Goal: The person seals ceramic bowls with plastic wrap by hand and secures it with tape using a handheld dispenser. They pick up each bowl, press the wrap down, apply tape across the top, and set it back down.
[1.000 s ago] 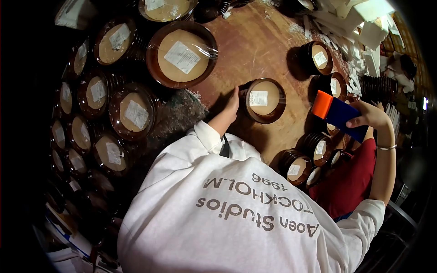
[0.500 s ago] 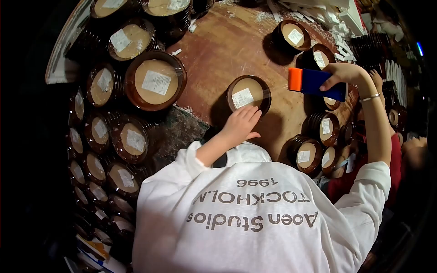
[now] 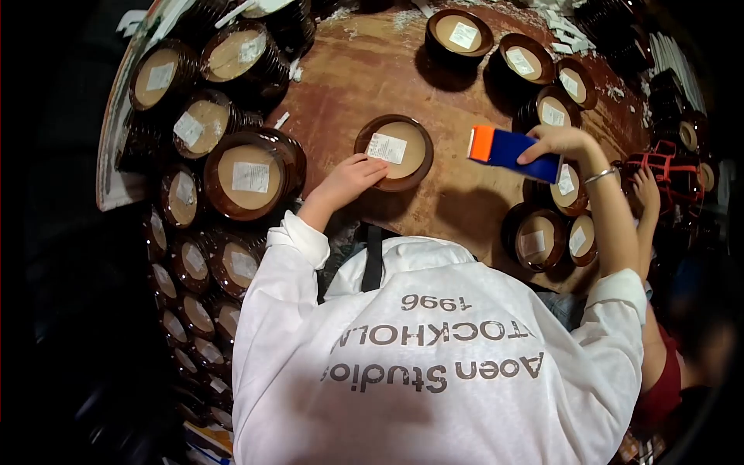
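Note:
A brown glazed plate (image 3: 415, 160) with a beige centre and a white paper label (image 3: 387, 148) lies on the table before me. My left hand (image 3: 355, 180) rests at its near left side, fingers stretched over the rim and touching the label; its thumb is hidden. My right hand (image 3: 559, 145) grips a blue tape dispenser (image 3: 508, 153) with an orange end. The dispenser is held above the table, right of the plate and apart from it. A metal bangle (image 3: 600, 175) circles my right wrist.
Stacks of labelled brown plates (image 3: 249, 177) crowd the left side. More stacks (image 3: 535, 239) line the right and the far side (image 3: 459, 37) of the wooden table (image 3: 364, 66). White scraps lie at the far edge. Another person's hand (image 3: 645, 190) is at the far right.
The view has shifted. My left hand has moved from the plate's near edge to its left side, onto the label. My right hand still holds the tape dispenser up on the right.

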A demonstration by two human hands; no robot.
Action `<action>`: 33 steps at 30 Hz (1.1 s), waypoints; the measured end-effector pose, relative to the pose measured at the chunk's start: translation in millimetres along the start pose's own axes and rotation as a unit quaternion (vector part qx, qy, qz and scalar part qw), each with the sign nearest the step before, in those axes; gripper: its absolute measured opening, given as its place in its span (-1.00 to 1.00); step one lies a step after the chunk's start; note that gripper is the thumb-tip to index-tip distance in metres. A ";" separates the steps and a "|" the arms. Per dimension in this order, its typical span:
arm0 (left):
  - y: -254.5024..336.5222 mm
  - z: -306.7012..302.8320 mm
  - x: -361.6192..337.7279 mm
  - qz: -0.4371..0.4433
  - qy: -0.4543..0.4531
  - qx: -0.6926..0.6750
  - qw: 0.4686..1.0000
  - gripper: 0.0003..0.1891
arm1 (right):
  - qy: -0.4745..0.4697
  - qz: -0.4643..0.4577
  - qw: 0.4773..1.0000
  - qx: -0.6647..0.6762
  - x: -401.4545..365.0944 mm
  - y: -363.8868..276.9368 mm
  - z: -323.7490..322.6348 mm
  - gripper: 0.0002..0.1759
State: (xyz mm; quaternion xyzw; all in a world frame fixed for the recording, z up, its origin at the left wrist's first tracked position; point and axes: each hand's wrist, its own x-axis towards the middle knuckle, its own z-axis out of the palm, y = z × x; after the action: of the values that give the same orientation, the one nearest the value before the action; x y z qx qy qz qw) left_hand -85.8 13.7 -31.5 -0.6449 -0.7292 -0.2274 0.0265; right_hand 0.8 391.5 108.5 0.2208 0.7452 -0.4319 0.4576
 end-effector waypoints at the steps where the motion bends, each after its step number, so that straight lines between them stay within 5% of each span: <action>1: -1.3 0.8 1.3 0.010 -0.001 0.013 1.000 -0.74 | -0.011 -0.026 0.999 0.037 -3.5 4.0 13.1 -0.48; 2: -0.3 2.5 1.3 0.020 -0.003 0.024 1.000 -0.74 | -0.063 -0.019 0.996 0.065 8.2 23.3 17.5 -0.51; 5: 23.0 -3.8 14.7 -0.048 -0.020 0.030 0.998 -0.62 | -0.052 -0.058 0.993 0.092 12.0 51.4 43.9 -0.46; 16: 26.1 13.1 7.6 -0.063 0.016 0.056 0.996 -0.52 | 0.029 -0.074 0.994 0.080 -15.6 54.5 79.3 -0.43; 24: 31.2 14.3 6.3 -0.075 0.017 0.042 0.996 -0.55 | 0.073 0.015 0.996 0.037 -73.5 79.2 89.9 -0.45; 27: 34.3 9.8 9.2 -0.068 0.019 0.055 0.996 -0.56 | 0.081 0.007 0.992 -0.098 -48.5 63.5 98.4 -0.43; 30: 50.6 -2.9 20.8 -0.100 -0.044 0.054 0.992 -0.56 | 0.067 0.065 0.995 0.039 -33.2 48.2 102.6 -0.46; 33: 76.5 -5.2 46.5 -0.057 -0.033 0.032 0.997 -0.53 | 0.065 0.138 0.988 -0.012 -22.7 23.0 101.2 -0.47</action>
State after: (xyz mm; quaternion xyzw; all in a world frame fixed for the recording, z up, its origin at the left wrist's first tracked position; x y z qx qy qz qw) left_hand -22.0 59.9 11.3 -0.6086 -0.7718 -0.1838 0.0103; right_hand 78.2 319.6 97.1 0.3435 0.7409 -0.3404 0.4661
